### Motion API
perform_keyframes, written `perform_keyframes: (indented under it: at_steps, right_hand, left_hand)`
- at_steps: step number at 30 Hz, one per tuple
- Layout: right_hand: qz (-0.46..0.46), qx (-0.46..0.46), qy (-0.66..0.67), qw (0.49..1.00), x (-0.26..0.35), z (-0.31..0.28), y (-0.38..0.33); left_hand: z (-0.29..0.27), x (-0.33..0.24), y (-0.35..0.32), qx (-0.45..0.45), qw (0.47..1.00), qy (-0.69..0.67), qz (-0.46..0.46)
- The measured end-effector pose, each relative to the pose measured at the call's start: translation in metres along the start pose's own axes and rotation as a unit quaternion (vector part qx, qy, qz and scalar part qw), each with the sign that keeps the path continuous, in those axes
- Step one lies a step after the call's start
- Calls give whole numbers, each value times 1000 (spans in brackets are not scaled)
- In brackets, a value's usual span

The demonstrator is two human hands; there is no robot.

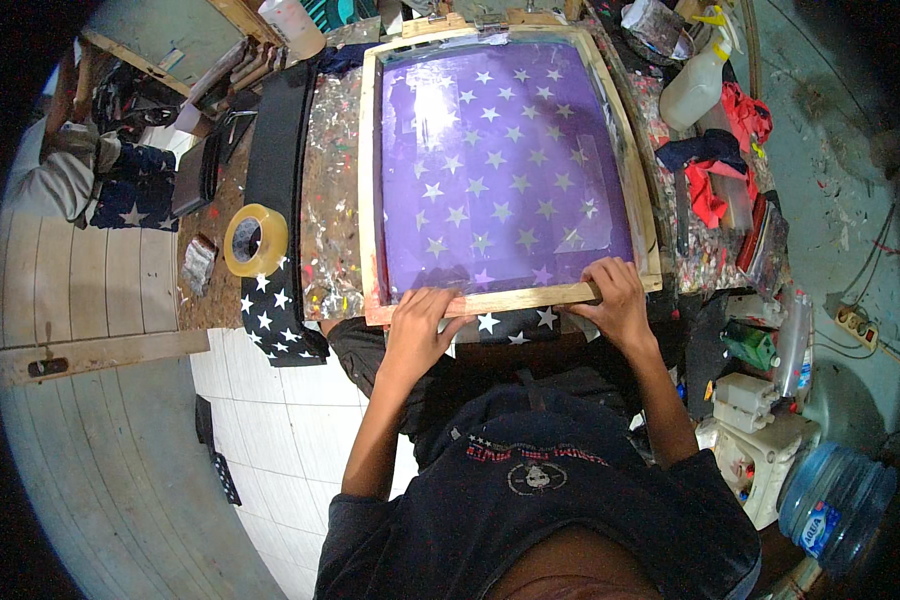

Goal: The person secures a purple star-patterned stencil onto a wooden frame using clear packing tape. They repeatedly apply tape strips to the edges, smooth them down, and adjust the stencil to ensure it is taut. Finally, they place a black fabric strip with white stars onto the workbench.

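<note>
A wooden screen-printing frame (510,299) lies in front of me, stretched with purple mesh (500,130) that carries rows of pale stars. My left hand (420,328) grips the left part of its near rail, fingers over the top and thumb toward the middle. Toward the near right corner, my right hand (615,308) holds the same rail, its fingers bent over the wood. Black cloth with white stars (518,328) shows below that rail, between my hands. Most of what lies beneath the frame is hidden.
Left of the frame, a roll of clear tape (275,240) rests by folded black fabric (273,130) on the paint-spattered table (332,200). A spray bottle (690,98) and red cloth (707,197) are at the right. A large water bottle (838,495) stands lower right.
</note>
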State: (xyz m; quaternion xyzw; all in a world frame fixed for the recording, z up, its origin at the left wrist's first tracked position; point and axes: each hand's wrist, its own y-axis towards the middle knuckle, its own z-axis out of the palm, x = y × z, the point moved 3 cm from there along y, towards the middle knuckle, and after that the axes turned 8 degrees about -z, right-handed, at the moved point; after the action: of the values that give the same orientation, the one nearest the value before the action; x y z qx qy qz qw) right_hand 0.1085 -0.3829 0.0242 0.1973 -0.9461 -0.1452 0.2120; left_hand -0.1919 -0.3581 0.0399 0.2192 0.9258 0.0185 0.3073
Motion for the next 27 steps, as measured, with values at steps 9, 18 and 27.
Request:
perform_keyframes:
  at_steps: [9, 18, 27]
  right_hand:
    - [-46, -44, -34, 997, 13, -39, 13]
    - [-77, -312, -249, 913, 49, -160, 85]
    - [-166, -489, -339, 786, 55, -277, 290]
  left_hand:
    - [-39, -32, 8, -51, 998, 11, 35]
    - [-136, -88, 26, -428, 879, 132, 166]
    - [-69, 62, 127, -348, 928, -89, -100]
